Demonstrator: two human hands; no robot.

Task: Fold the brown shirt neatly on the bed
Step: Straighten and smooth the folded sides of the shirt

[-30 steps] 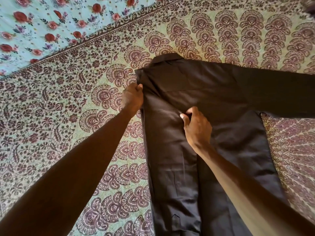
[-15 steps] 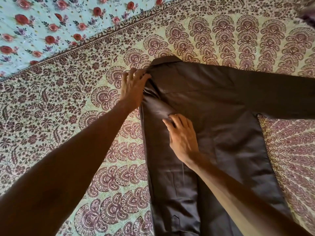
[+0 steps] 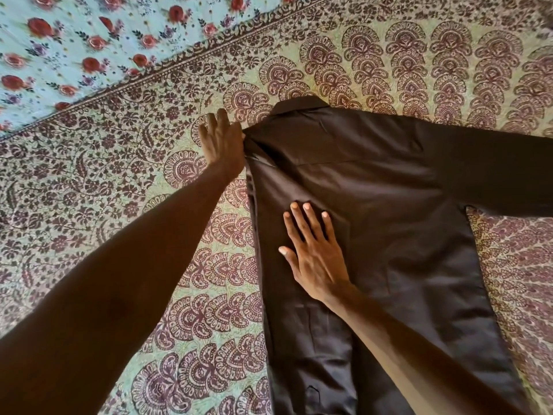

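Both hands flat, fingers spread, gripping nothing: left hand [image 3: 223,142] at folded shoulder edge, right hand [image 3: 314,250] pressing brown shirt [image 3: 374,205] on bed [image 3: 149,175]; unfolded sleeve [image 3: 493,169] lies rightward, nearer R hand

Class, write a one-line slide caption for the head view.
Right hand flat on the brown shirt, left hand at its shoulder fold, on a patterned bedspread.

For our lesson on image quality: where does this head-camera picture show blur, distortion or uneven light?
Head view: the floral sheet at upper left is smeared by motion blur; the wide lens bends the bedspread border; the left hand lies in shade, the right hand is brighter; the brown shirt shows soft sheen.
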